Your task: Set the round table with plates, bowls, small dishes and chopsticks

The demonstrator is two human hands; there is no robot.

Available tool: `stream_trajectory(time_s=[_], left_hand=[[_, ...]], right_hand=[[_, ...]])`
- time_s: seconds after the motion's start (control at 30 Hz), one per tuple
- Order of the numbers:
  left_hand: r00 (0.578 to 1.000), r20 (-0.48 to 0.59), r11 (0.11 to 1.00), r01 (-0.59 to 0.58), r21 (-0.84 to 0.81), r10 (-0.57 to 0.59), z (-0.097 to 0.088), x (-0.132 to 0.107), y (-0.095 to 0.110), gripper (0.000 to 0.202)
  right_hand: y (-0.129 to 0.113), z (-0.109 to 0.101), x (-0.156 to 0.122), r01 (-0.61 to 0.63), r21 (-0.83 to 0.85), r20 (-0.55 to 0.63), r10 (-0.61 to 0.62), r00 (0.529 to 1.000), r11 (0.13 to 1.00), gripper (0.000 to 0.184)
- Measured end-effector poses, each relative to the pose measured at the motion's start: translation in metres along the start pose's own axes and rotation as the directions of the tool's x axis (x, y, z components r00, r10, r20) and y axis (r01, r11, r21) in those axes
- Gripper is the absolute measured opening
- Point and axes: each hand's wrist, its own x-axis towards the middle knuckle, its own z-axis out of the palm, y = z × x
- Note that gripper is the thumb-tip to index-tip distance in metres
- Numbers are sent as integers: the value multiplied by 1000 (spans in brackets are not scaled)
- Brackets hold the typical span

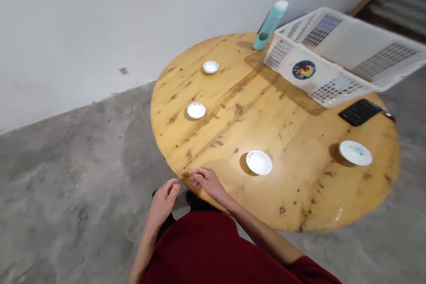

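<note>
My left hand hovers just off the near left edge of the round wooden table, fingers loosely bent and holding nothing. Over that same edge is my right hand, also without anything in it, its fingers slightly curled and apart. The closest dish to it is a small white bowl to its right. Farther up the left side stand a second white bowl and a smaller-looking one. Another white bowl, with a faint pattern inside, sits on the right side. Neither hand touches a bowl.
A large white plastic basket with a round sticker occupies the back right of the table. Beside it stands a light-blue bottle with a white cap. A black phone-like object lies before the basket. A white wall rises behind.
</note>
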Motion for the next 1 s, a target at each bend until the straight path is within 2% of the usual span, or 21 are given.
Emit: stream_trajectory(time_s=[0.07,0.13,0.23,0.43,0.53,0.6,0.7,0.8,1.0], left_hand=[[995,81,996,-66,62,61,-13,23,7,49],[984,142,986,-127,106,111,-32,43,14,48],[964,202,971,-200,134,171,-72,70,22,48],[953,221,961,-241,137,208,-163,118,20,46],[942,265,955,-254,152,208,-192,144,18,43],[929,304,951,-267,155,211,-199,162,20,43],[890,386,939,-315,137,242,-198,189,29,43],[851,448,922,-365,130,274,-191,215,43,43],[836,479,914,-378,149,268,-187,259,80,46]], right_hand=[[4,5,2,-8,44,-91,12,996,999,26],[9,20,5,-33,91,-171,48,984,995,29],[11,56,16,-54,169,-264,97,960,984,34],[-8,136,46,35,243,-370,59,927,969,38],[-18,164,58,47,271,-422,75,903,961,39],[-21,175,62,50,296,-466,99,879,954,39],[-26,182,69,47,332,-528,145,837,942,40],[-33,178,80,75,371,-566,162,809,925,40],[-61,158,125,128,446,-575,174,799,886,30]])
